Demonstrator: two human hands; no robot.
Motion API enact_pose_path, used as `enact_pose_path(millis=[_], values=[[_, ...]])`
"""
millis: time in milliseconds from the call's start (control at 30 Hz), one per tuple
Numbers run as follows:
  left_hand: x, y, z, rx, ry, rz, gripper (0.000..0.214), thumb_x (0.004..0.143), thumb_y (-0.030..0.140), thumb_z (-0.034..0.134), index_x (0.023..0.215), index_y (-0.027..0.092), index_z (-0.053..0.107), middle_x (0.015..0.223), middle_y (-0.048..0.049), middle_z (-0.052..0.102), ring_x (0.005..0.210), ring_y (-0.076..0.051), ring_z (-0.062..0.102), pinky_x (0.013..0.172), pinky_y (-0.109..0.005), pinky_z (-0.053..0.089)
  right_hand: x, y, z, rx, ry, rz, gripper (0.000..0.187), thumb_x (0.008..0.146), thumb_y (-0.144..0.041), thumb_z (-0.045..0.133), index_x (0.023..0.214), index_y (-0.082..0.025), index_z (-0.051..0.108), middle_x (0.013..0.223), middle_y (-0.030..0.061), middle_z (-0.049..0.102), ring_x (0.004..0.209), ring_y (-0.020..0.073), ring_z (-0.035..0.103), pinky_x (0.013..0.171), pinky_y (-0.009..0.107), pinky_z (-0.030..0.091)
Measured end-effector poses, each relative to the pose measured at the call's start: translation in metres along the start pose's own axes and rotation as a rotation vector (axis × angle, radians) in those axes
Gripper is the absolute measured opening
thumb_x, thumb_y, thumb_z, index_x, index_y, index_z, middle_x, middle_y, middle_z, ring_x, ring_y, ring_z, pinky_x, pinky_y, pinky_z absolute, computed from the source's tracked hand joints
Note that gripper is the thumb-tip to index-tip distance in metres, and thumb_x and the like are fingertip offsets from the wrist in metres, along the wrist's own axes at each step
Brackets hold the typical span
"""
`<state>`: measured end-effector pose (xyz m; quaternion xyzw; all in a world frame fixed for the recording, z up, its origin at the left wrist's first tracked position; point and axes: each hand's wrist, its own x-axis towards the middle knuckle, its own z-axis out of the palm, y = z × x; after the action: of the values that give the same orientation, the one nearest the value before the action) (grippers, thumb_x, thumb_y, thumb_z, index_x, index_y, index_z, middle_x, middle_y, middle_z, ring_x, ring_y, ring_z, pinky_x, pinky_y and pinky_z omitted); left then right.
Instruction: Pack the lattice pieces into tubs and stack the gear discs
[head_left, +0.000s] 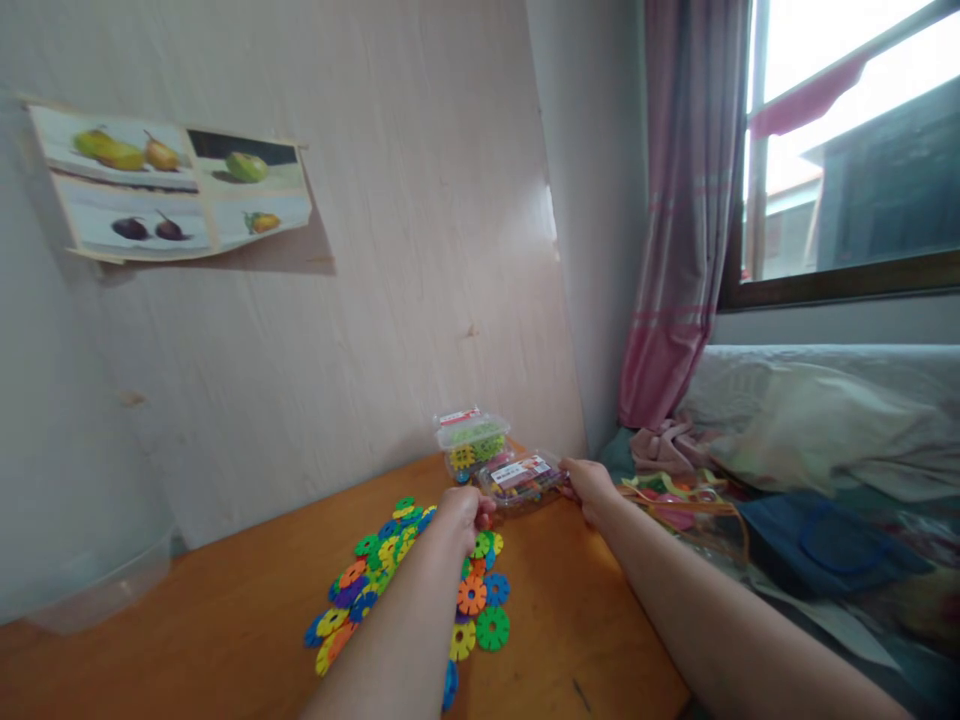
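A clear plastic box (525,485) with a white label on its lid and colourful pieces inside is near the far edge of the table. My right hand (589,485) is closed on its right end. At the near left corner of the box, my left hand (466,515) has its fingers curled in against the edge. Just behind stands another clear plastic container (474,440), with green and yellow pieces showing through. Notched plastic discs (472,595) in several colours lie spread out below my left hand, and my left forearm covers part of them.
The wooden table (247,590) meets the wall at the back. A translucent tub (112,590) is at the left edge. Right of the table lie cloths, bags and a blue fabric item (832,545). A pink curtain (675,220) hangs beside the window, and a fruit poster (176,185) is on the wall.
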<state>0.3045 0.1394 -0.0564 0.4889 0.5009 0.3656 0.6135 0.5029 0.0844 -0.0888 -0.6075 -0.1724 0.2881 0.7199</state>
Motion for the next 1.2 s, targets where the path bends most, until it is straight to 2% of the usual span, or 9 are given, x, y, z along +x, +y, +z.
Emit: enact_pose_path(millis=[133, 233, 367, 467, 533, 633, 767, 1067, 1200], values=[[0.003, 0.007, -0.020, 0.451, 0.077, 0.171, 0.029, 0.094, 0.030, 0.053, 0.115, 0.013, 0.062, 0.117, -0.0134, 0.064, 0.104, -0.026, 0.063, 0.089, -0.044, 0.052, 0.005, 0.005, 0.000, -0.006, 0.060, -0.009, 0.009, 0.062, -0.020, 0.065, 0.065, -0.019, 0.057, 0.052, -0.0028, 0.049, 0.050, 0.0120, 0.049, 0.042, 0.020, 0.044], [0.000, 0.006, -0.030, 0.783, 0.089, 0.347, 0.020, 0.086, 0.025, 0.053, 0.099, 0.018, 0.067, 0.110, -0.0129, 0.068, 0.110, -0.030, 0.060, 0.097, -0.046, 0.044, 0.007, 0.008, 0.001, -0.006, 0.089, -0.022, 0.008, 0.062, -0.021, 0.064, 0.066, -0.018, 0.058, 0.052, -0.0032, 0.050, 0.050, 0.0118, 0.050, 0.042, 0.019, 0.045], [-0.009, -0.005, -0.026, 1.155, 0.018, 0.518, 0.016, 0.078, 0.032, 0.058, 0.083, 0.023, 0.071, 0.108, -0.0104, 0.071, 0.119, -0.033, 0.055, 0.109, -0.053, 0.030, 0.007, 0.011, 0.002, -0.001, 0.089, -0.043, 0.007, 0.063, -0.021, 0.063, 0.067, -0.017, 0.059, 0.053, -0.0024, 0.053, 0.050, 0.0120, 0.052, 0.041, 0.019, 0.045], [-0.013, -0.015, -0.019, 1.337, -0.012, 0.610, 0.028, 0.081, 0.045, 0.054, 0.088, 0.024, 0.072, 0.116, -0.0110, 0.070, 0.131, -0.035, 0.045, 0.114, -0.063, 0.010, 0.006, 0.013, 0.001, -0.003, 0.072, -0.058, 0.006, 0.064, -0.022, 0.062, 0.066, -0.018, 0.059, 0.053, -0.0022, 0.055, 0.050, 0.0122, 0.053, 0.041, 0.019, 0.045], [-0.013, -0.019, -0.018, 1.419, -0.017, 0.635, 0.036, 0.083, 0.050, 0.049, 0.096, 0.025, 0.073, 0.120, -0.0117, 0.068, 0.131, -0.036, 0.044, 0.112, -0.069, 0.006, 0.005, 0.013, 0.000, -0.009, 0.052, -0.071, 0.007, 0.064, -0.023, 0.062, 0.064, -0.018, 0.058, 0.052, -0.0019, 0.054, 0.049, 0.0122, 0.052, 0.041, 0.019, 0.044], [-0.010, -0.020, -0.023, 1.505, -0.007, 0.635, 0.041, 0.086, 0.048, 0.044, 0.104, 0.025, 0.072, 0.120, -0.0137, 0.067, 0.120, -0.037, 0.054, 0.108, -0.072, 0.015, 0.002, 0.014, 0.000, -0.026, 0.011, -0.096, 0.008, 0.065, -0.024, 0.062, 0.061, -0.019, 0.056, 0.048, -0.0022, 0.052, 0.047, 0.0121, 0.050, 0.040, 0.019, 0.042], [-0.010, -0.019, -0.037, 1.576, 0.016, 0.645, 0.040, 0.087, 0.043, 0.041, 0.106, 0.024, 0.071, 0.118, -0.0152, 0.068, 0.114, -0.037, 0.058, 0.104, -0.070, 0.025, -0.002, 0.014, 0.001, -0.066, -0.032, -0.121, 0.009, 0.066, -0.026, 0.061, 0.063, -0.019, 0.058, 0.048, -0.0022, 0.053, 0.046, 0.0119, 0.050, 0.040, 0.020, 0.040], [-0.020, -0.019, -0.064, 1.637, 0.047, 0.664, 0.039, 0.089, 0.041, 0.038, 0.105, 0.026, 0.070, 0.116, -0.0132, 0.068, 0.112, -0.035, 0.059, 0.100, -0.063, 0.031, -0.014, 0.015, 0.005, -0.214, -0.062, -0.146, 0.020, 0.070, -0.033, 0.061, 0.073, -0.014, 0.069, 0.051, 0.0010, 0.060, 0.049, 0.0141, 0.055, 0.040, 0.021, 0.034], [-0.022, -0.019, -0.072, 1.643, 0.062, 0.662, 0.040, 0.090, 0.042, 0.037, 0.107, 0.027, 0.069, 0.116, -0.0130, 0.067, 0.113, -0.035, 0.058, 0.099, -0.060, 0.034, -0.020, 0.015, 0.011, -0.256, -0.085, -0.131, 0.025, 0.073, -0.037, 0.062, 0.076, -0.013, 0.070, 0.048, 0.0007, 0.058, 0.046, 0.0140, 0.054, 0.039, 0.021, 0.034]])
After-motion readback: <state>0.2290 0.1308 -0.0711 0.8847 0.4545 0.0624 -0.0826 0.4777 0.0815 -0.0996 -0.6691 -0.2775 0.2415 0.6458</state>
